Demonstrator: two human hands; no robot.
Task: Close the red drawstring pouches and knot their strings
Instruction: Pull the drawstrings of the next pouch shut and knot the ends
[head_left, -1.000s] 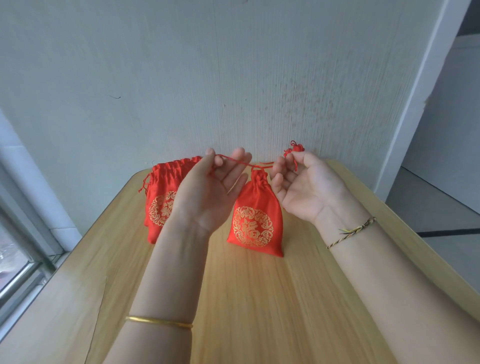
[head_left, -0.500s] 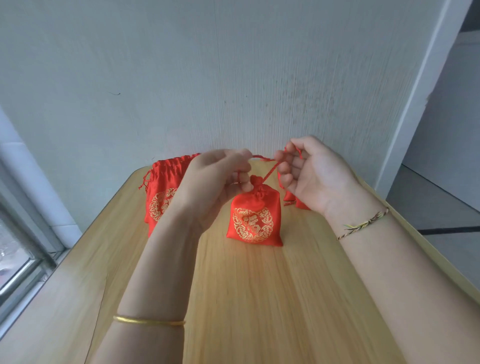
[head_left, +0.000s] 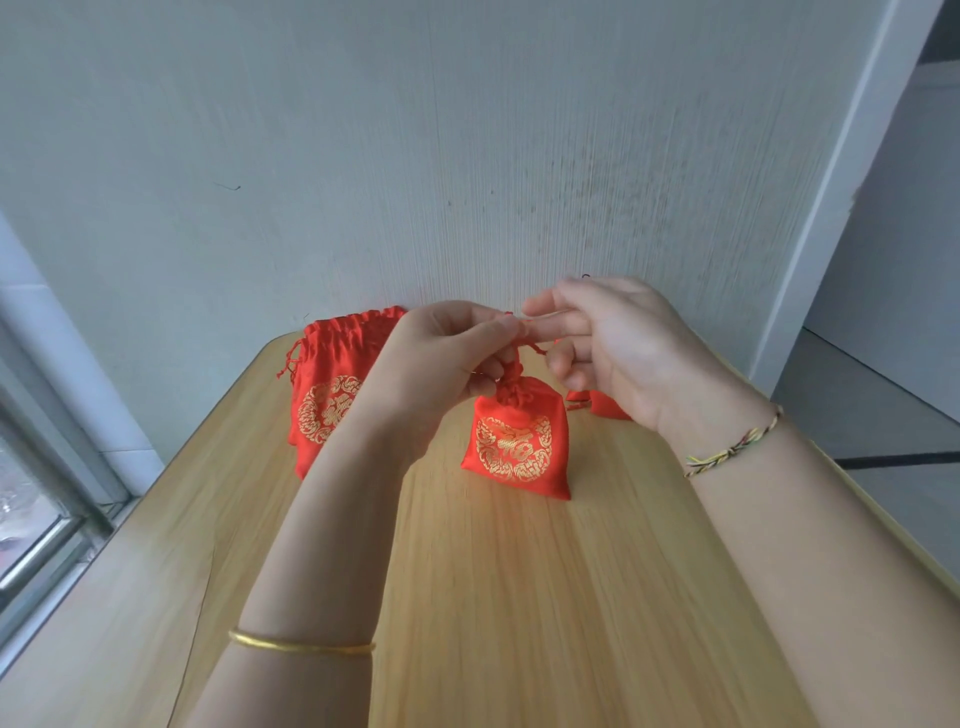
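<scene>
One glossy red pouch (head_left: 517, 447), rectangular with a gold woven roundel, stands mid-table, its neck gathered into tight pleats. We see the left hand (head_left: 447, 353) pinching the thin red string (head_left: 511, 364) just above that neck, and the right hand (head_left: 618, 353) close beside it, fingers curled on the string's other end. More matching pouches (head_left: 332, 395) lie heaped at the left against the finely ribbed wall (head_left: 467, 156). The table (head_left: 519, 597) shows pale, straight wood grain.
</scene>
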